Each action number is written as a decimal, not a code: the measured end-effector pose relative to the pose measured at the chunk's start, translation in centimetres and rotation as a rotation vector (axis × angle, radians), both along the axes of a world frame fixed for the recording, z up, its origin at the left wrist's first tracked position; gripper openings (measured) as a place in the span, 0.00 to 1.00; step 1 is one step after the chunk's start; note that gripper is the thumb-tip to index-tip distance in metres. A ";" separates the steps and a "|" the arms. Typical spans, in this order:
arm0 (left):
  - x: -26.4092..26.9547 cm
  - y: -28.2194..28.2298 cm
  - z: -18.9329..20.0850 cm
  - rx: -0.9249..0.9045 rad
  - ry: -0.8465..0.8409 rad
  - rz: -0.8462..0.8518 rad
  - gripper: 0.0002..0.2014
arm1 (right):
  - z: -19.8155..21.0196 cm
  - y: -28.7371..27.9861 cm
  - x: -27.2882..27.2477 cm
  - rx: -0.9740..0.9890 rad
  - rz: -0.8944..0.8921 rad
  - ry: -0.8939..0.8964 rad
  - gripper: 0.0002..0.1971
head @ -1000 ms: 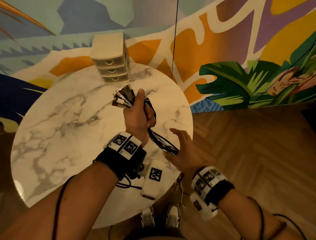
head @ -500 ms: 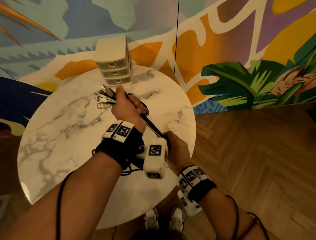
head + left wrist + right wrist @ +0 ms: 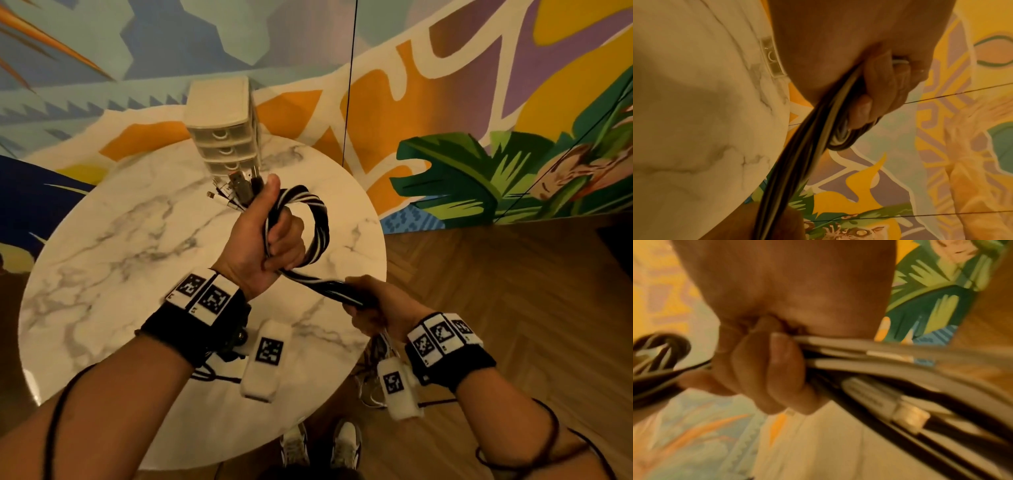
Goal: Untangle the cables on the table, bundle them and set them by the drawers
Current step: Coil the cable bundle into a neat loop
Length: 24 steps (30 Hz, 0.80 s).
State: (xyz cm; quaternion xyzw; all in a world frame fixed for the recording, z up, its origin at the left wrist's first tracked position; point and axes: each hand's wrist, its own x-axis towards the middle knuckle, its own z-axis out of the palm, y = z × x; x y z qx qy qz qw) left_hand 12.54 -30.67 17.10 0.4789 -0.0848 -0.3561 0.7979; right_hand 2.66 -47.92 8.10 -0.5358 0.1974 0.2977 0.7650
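Note:
A bundle of black and white cables (image 3: pixel 317 226) loops once around my left hand (image 3: pixel 270 236), which grips it above the round marble table (image 3: pixel 113 246). Metal plug ends (image 3: pixel 238 188) stick out past my left thumb toward the small cream drawer unit (image 3: pixel 224 137) at the table's far edge. My right hand (image 3: pixel 376 305) grips the trailing run of the cables (image 3: pixel 329 286) at the table's right edge. In the left wrist view my fingers (image 3: pixel 881 91) curl around the cables (image 3: pixel 797 159). The right wrist view shows my fingers (image 3: pixel 768 369) closed on the cables (image 3: pixel 859 363), with plug ends (image 3: pixel 908 417) hanging past them.
A painted mural wall (image 3: pixel 479 85) stands behind the table. Wooden floor (image 3: pixel 513 308) lies to the right. My shoes (image 3: pixel 322 445) show below the table's near edge. A thin black line (image 3: pixel 349 85) hangs down in front of the wall.
My left hand rose and turned, and a loop of the cables now wraps around it. My right hand, open a second ago, now grips the trailing cables and has moved right.

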 end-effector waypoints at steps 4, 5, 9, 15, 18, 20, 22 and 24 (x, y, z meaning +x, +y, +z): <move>-0.5 0.1 -0.4 0.079 0.019 0.099 0.33 | 0.9 0.9 1.2 -0.701 0.347 -0.283 0.14; -0.7 0.0 -0.5 0.099 0.027 0.136 0.33 | 1.3 1.1 1.5 -0.883 0.489 -0.331 0.11; -1.2 -0.6 -0.9 0.137 0.071 0.335 0.31 | 1.6 2.4 1.9 -1.248 0.532 -0.425 0.11; 0.1 -0.7 -0.9 0.150 0.110 0.575 0.31 | -2.5 5.3 -1.3 -1.045 -0.148 -0.672 0.25; 1.0 -0.4 -1.5 0.165 0.147 0.664 0.29 | -3.0 4.9 -1.6 -1.073 -0.011 -0.803 0.29; 1.6 0.1 -2.1 0.153 0.175 0.703 0.29 | -2.8 4.1 -1.1 -1.126 0.041 -0.839 0.24; 2.1 0.5 -2.3 0.127 0.197 0.707 0.29 | -2.5 3.9 -0.6 -1.129 0.090 -0.788 0.20; 2.5 0.7 -2.2 0.083 0.204 0.671 0.29 | -2.4 4.0 -0.4 -0.975 0.034 -0.655 0.21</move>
